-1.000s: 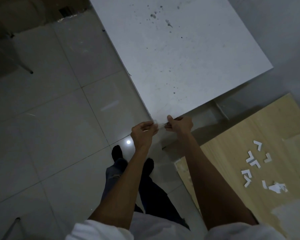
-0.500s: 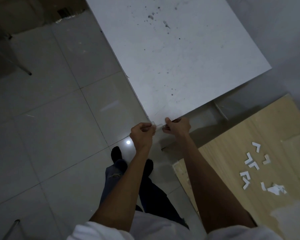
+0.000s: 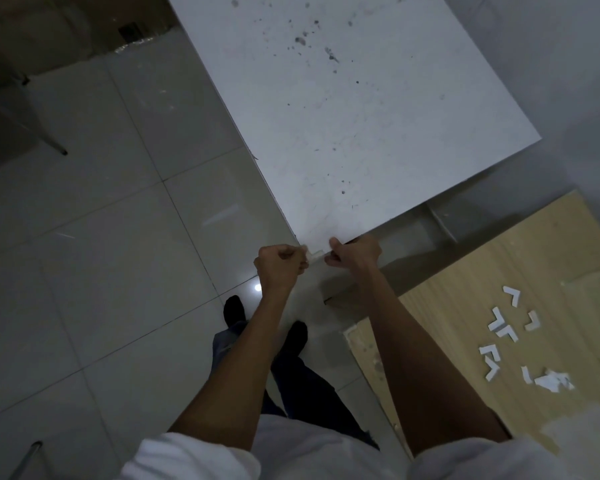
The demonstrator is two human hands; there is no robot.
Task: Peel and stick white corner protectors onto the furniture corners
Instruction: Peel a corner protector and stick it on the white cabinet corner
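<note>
A white table [image 3: 343, 126] with dark specks fills the upper middle; its near corner points toward me. A small white corner protector [image 3: 315, 255] sits right at that corner, pinched between both hands. My left hand [image 3: 281, 265] grips its left end with curled fingers. My right hand [image 3: 355, 252] holds its right end against the table's edge. Most of the protector is hidden by my fingers. Several more white corner protectors [image 3: 510, 320] lie spread on a light wooden board [image 3: 465, 306] at the right.
Grey tiled floor [image 3: 101, 237] lies to the left, with a thin metal leg [image 3: 54, 147] at upper left and another [image 3: 28, 457] at lower left. My feet [image 3: 234, 308] stand just below the table corner. A torn white backing scrap [image 3: 553, 381] rests on the board.
Both hands stay at the table corner on the protector; the left hand's fingers have curled tighter. The view has shifted slightly.
</note>
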